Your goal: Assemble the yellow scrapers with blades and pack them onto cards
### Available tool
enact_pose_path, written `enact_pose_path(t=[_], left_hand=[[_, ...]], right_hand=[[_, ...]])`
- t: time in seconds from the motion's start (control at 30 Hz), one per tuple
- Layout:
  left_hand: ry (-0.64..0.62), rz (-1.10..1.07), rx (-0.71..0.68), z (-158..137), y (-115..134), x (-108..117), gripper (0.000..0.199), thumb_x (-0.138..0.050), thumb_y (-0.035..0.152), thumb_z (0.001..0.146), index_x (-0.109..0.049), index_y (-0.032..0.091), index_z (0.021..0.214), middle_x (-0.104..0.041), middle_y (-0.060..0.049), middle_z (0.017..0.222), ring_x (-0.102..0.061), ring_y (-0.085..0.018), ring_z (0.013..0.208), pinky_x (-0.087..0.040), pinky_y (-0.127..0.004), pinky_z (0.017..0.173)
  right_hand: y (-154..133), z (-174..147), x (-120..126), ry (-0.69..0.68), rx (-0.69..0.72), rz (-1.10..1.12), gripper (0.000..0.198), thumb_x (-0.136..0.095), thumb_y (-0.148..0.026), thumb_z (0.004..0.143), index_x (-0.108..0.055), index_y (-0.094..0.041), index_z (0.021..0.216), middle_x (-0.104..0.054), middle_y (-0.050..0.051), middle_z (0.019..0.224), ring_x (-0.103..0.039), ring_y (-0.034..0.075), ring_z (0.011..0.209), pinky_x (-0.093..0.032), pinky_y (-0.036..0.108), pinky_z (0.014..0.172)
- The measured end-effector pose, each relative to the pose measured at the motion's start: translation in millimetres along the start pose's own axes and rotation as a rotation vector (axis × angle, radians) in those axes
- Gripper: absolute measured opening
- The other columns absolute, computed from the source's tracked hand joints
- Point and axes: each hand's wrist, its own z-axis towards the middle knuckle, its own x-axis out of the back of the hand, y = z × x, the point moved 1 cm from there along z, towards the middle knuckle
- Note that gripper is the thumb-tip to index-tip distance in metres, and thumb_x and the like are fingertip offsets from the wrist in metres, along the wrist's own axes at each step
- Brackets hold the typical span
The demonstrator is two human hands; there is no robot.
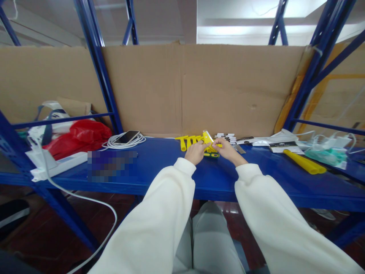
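Both my hands meet over the middle of the blue shelf. Between them is a yellow scraper (207,137) with a pale, shiny strip along its head. My left hand (196,152) is closed around its left side. The fingers of my right hand (226,150) pinch it from the right. Just beyond my left hand lies a row of several yellow T-shaped scrapers (183,144). A yellow-and-black tool (212,155) rests below the held scraper, partly covered by my hands. Small white-and-black packets (225,136) and a flat grey metal piece (239,148) lie behind my right hand.
To the left are a red bag (78,137), a white power strip (68,163), and a phone (127,137) on a coiled white cable (114,142). On the right lie a yellow tube (305,161) and a green plastic bag (326,155). Cardboard (228,83) closes the back.
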Motion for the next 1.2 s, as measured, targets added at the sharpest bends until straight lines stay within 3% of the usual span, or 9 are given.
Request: enact_pose_path(t=[0.43, 1.2], left_hand=[[-0.009, 0.017, -0.008, 0.0, -0.2, -1.6, 0.053, -0.039, 0.012, 0.097, -0.058, 0.032, 0.141, -0.065, -0.009, 0.12, -0.063, -0.021, 0.103, -0.049, -0.033, 0.089], [-0.006, 0.052, -0.005, 0.0, 1.4, -2.8, 0.051, -0.039, 0.014, 0.098, -0.057, 0.034, 0.141, -0.064, -0.01, 0.12, -0.063, -0.022, 0.101, -0.05, -0.035, 0.086]], right_hand=[[-3.1, 0.3, -0.5, -0.046, -0.1, -0.02, 0.012, -0.06, -0.032, 0.078, -0.059, -0.022, 0.071, -0.063, 0.004, 0.086, -0.06, 0.023, 0.091, -0.047, 0.043, 0.092], [-4.6, 2.7, -1.4, 0.043, -0.045, -0.074, 0.011, -0.062, -0.025, 0.074, -0.057, -0.023, 0.064, -0.061, 0.003, 0.079, -0.059, 0.024, 0.086, -0.048, 0.044, 0.092]])
